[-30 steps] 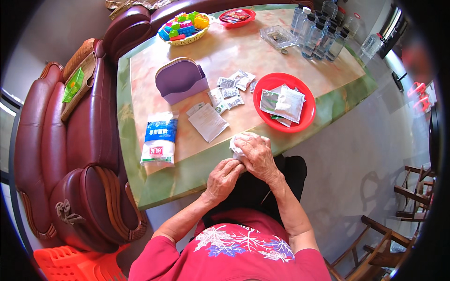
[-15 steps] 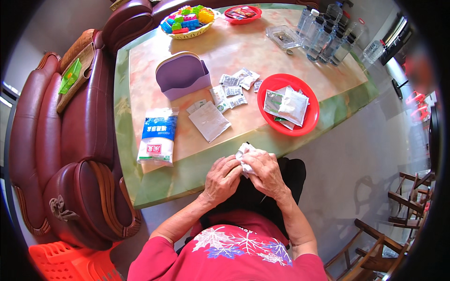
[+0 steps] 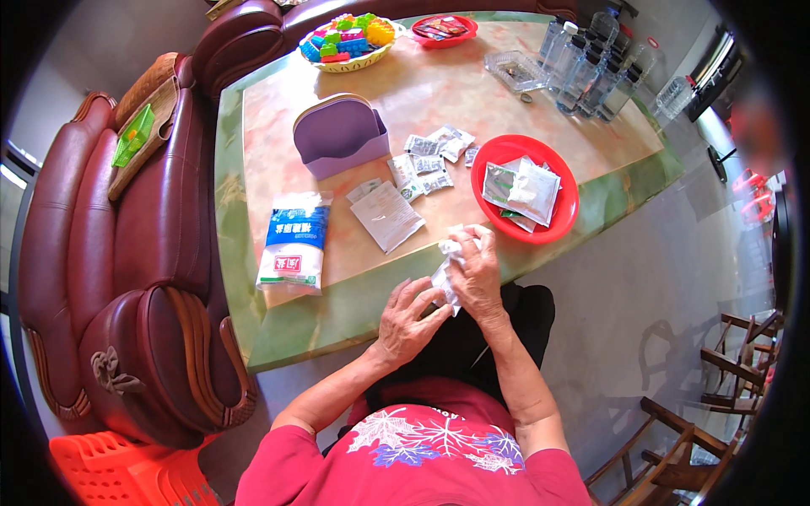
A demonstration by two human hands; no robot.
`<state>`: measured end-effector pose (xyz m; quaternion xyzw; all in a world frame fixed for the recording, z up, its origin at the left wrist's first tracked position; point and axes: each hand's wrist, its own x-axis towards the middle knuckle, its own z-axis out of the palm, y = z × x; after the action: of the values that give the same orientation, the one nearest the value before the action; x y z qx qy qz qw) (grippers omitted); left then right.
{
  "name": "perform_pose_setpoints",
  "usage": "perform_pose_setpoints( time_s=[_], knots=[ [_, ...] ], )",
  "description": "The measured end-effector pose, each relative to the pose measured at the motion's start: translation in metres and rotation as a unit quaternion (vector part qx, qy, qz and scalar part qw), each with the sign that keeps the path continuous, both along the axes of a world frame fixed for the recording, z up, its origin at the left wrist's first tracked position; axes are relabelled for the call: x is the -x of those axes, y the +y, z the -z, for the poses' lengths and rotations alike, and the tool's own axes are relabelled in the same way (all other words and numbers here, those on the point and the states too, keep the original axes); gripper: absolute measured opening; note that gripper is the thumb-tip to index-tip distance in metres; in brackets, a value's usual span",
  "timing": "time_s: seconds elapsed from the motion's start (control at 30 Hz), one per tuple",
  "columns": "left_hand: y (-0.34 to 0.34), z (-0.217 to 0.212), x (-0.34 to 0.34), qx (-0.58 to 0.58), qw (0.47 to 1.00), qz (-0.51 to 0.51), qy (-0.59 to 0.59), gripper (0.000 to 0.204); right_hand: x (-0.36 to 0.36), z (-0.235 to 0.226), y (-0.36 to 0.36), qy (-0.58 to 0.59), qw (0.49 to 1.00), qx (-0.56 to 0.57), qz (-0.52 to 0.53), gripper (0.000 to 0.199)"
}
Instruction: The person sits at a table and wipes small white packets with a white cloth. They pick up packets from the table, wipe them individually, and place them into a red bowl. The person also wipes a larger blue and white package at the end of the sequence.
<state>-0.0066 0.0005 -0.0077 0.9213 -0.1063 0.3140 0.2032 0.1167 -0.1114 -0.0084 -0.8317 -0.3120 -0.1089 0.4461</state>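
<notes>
Gripping a crumpled white packet [image 3: 445,268] at the near edge of the worktop [image 3: 354,304], the right hand [image 3: 475,274] closes around its upper part while the left hand [image 3: 405,320] pinches its lower end with curled fingers. Beyond lie a flat sachet [image 3: 386,216], a red plate [image 3: 564,181] of sachets and a blue-and-white bag [image 3: 294,239].

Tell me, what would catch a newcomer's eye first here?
Probably the two hands at the table's near edge: the right hand grips a crumpled white packet, with the left hand beside it. Next, the red plate of sachets to the right, then the basket of colourful blocks at the far end.
</notes>
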Motion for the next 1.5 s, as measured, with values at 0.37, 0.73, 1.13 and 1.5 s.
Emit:
perform_pose_setpoints(
  time_s=[0.37,0.73,1.13,1.5],
  knots=[
    [0.000,0.005,0.011,0.053,0.999,-0.010,-0.005,0.018,0.036,-0.014,-0.027,-0.045,0.980,0.058,-0.185,0.038],
    [-0.006,0.002,0.014,0.035,0.997,-0.071,0.007,0.021,0.005,0.000,0.005,-0.086,0.994,0.061,-0.032,0.040],
    [-0.004,0.009,0.020,0.034,0.996,-0.079,-0.011,0.018,0.025,-0.017,-0.011,-0.064,0.965,0.099,-0.235,0.034],
    [-0.005,0.012,0.018,0.034,0.996,-0.079,-0.019,0.030,0.001,0.006,-0.008,-0.019,0.998,-0.009,-0.056,0.046]
  ],
)
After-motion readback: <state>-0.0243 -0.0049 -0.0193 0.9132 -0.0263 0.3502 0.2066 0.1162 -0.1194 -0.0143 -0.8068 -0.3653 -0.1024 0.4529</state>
